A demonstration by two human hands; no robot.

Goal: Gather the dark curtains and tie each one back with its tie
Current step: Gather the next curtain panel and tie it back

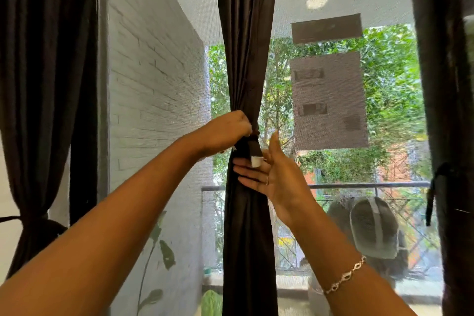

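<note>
A dark brown curtain [246, 33] hangs in the middle of the window, cinched to a narrow waist. A dark tie [252, 147] with a white end patch wraps that waist. My left hand [225, 131] grips the gathered curtain and tie at the waist from the left. My right hand [269, 174] is just below, palm toward me, fingers straight, with the tie's white end lying against them. At the far left another dark curtain [38, 84] is bunched low by its tie [15, 218]. A third dark curtain [446, 110] at the right edge has a tie [433, 187] hanging loose.
Behind the curtains is a mesh screen with dark rectangular patches [328, 100]. Outside are a white brick wall [154, 84], a balcony railing [359, 185], green trees, and dark covered objects [372, 228] on the balcony floor. Plant leaves [166, 254] rise at lower left.
</note>
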